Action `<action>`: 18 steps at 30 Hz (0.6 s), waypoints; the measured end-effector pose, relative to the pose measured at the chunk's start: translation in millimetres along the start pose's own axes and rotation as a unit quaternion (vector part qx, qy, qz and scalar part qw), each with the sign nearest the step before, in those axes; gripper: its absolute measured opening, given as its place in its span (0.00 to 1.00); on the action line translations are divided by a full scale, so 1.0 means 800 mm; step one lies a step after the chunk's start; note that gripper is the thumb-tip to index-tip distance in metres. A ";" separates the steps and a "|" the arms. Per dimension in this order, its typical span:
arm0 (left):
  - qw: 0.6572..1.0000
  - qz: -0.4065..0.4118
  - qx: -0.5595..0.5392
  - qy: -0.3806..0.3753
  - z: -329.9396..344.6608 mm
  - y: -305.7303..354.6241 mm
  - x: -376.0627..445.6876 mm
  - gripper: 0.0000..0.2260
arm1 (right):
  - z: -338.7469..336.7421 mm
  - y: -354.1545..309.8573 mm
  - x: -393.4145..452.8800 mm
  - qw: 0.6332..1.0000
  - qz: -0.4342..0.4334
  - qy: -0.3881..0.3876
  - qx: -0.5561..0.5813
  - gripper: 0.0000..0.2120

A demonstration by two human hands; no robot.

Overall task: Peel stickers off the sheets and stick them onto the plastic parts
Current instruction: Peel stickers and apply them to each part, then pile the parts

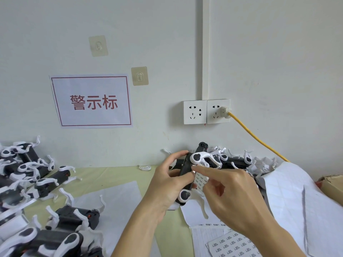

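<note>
My left hand (168, 179) grips a black plastic part with white legs (187, 170), lifted above the table near the wall. My right hand (225, 193) reaches across it, with the index fingertip pressing on the part's black body beside a white leg. A small sticker sheet (201, 180) with rows of printed labels shows between the part and my right hand; which hand holds it is hidden. Another sticker sheet (233, 244) lies flat on the table at the bottom right.
Several black-and-white parts (37, 182) are piled at the left, and more parts (239, 158) lie against the wall at right. White backing sheets (289, 193) drape at right beside a cardboard box (332, 184). A yellow cable (258, 140) runs from the wall socket.
</note>
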State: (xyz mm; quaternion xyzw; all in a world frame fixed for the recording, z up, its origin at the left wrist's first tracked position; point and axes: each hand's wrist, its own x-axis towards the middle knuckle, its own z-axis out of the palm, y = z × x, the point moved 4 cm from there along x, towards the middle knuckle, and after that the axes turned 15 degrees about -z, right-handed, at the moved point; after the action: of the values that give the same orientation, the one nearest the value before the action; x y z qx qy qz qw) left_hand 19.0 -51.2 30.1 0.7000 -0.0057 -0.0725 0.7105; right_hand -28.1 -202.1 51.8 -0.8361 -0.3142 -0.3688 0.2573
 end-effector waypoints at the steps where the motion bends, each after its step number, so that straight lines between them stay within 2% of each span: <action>1: 1.000 0.001 -0.003 0.005 -0.001 0.000 0.001 0.21 | -0.001 0.002 0.000 1.000 0.011 0.022 0.013 0.22; 4: 1.000 0.000 -0.008 0.009 -0.002 0.001 0.001 0.20 | -0.002 0.005 -0.001 0.998 0.030 0.053 0.030 0.23; 7: 1.000 -0.001 -0.017 0.004 -0.002 0.002 -0.002 0.20 | 0.007 0.002 0.000 1.000 0.014 0.006 0.024 0.25; 10: 0.999 -0.001 -0.031 0.009 -0.003 0.003 -0.003 0.19 | 0.011 0.006 0.000 1.000 0.010 0.000 0.025 0.24; 14: 0.998 0.005 -0.054 0.012 -0.004 0.007 -0.001 0.18 | 0.011 0.023 -0.005 0.993 0.066 0.082 0.047 0.16; 18: 1.000 0.016 -0.003 0.020 -0.002 0.004 0.000 0.20 | 0.003 0.035 -0.003 0.971 0.125 0.190 0.079 0.13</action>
State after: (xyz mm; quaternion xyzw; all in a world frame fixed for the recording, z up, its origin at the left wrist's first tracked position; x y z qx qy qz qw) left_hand 19.4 -49.4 33.2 0.6987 -0.0021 -0.0469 0.7139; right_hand -8.1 -220.4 42.8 -0.7605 -0.1808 -0.4593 0.4218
